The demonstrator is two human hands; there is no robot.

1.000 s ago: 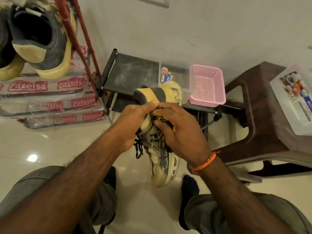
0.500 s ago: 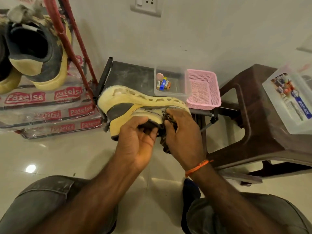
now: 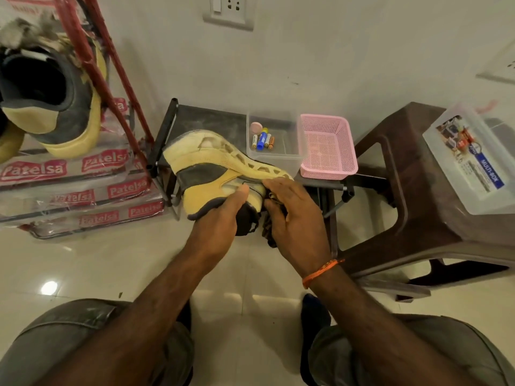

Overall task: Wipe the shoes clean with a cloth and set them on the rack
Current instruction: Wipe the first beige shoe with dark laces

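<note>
A yellow and grey shoe [image 3: 211, 174] is held on its side in front of me, sole turned up and away, heel to the left. My left hand [image 3: 223, 218] grips its collar, thumb on the side and fingers inside the opening. My right hand [image 3: 295, 218] holds the front part, with the dark laces bunched under its fingers. A matching shoe [image 3: 55, 98] sits on the red rack [image 3: 111, 79] at upper left. A grey cloth [image 3: 19, 29] lies above that shoe at the frame's corner.
A low black stand [image 3: 200, 121] behind the shoe carries a clear box of batteries [image 3: 276, 140] and a pink basket [image 3: 328, 146]. A brown plastic stool [image 3: 418, 190] with a clear lidded box [image 3: 473, 157] is on the right. Wrapped Patelsa packs [image 3: 69, 190] lie under the rack.
The shoe has been turned from hanging toe-down to lying sideways with its sole up, and both hands have shifted their hold and moved slightly away from me.
</note>
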